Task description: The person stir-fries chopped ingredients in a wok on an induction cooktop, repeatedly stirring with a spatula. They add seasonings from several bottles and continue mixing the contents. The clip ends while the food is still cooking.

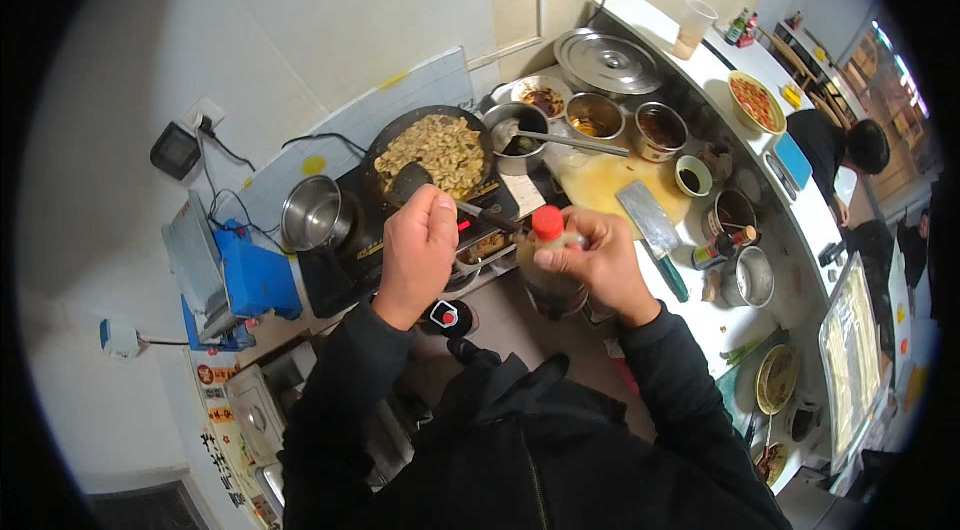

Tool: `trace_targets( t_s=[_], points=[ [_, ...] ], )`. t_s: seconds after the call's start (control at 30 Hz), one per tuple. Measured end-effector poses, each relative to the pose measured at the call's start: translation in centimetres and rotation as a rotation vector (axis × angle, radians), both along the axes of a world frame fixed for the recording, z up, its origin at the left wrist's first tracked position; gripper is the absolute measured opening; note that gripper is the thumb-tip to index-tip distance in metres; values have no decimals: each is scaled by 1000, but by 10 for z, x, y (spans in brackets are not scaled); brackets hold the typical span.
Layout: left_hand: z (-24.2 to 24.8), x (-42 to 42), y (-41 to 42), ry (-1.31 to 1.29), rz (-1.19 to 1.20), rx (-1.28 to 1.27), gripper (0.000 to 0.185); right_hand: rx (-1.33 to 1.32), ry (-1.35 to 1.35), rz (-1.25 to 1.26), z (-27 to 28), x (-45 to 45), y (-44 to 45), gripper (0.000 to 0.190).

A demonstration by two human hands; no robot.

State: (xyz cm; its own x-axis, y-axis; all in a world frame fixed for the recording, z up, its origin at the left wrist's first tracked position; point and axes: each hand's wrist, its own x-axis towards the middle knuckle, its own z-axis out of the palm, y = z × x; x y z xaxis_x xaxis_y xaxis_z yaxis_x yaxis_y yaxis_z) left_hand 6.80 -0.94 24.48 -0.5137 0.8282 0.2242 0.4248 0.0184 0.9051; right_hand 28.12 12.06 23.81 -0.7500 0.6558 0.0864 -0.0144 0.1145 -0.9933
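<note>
My right hand (600,252) grips the neck of a large plastic bottle (553,282) with a red cap (548,222). My left hand (420,248) is closed in a fist, left of the bottle; nothing shows between its fingers, though its inside is hidden. Behind that fist runs the handle of a spatula (411,181), whose dark blade rests in a wok (371,143). Diced, browned food (439,147) fills the wok, which sits on a black cooktop (360,230).
A cleaver (649,218) lies partly on a yellow cutting board (581,181). Several sauce bowls and a steel pot (517,162) stand behind. An empty steel pan (315,215) and a blue machine (255,271) are at left. Another dark-capped bottle (454,318) stands below. A person (817,147) is beyond the counter.
</note>
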Motion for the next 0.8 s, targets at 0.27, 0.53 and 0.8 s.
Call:
trace_targets(
  t_s=[0.27,0.53,0.8],
  points=[
    [-113,-39,-26,-1473,-144,-46,7,-20,-169,34,22,-92,42,25],
    [-127,-66,21,-1498,-385,38,10,3,-345,-8,36,-181,67,17],
    [-144,-88,76,-1051,-491,233,63,-20,-516,94,14,-249,107,19]
  ],
)
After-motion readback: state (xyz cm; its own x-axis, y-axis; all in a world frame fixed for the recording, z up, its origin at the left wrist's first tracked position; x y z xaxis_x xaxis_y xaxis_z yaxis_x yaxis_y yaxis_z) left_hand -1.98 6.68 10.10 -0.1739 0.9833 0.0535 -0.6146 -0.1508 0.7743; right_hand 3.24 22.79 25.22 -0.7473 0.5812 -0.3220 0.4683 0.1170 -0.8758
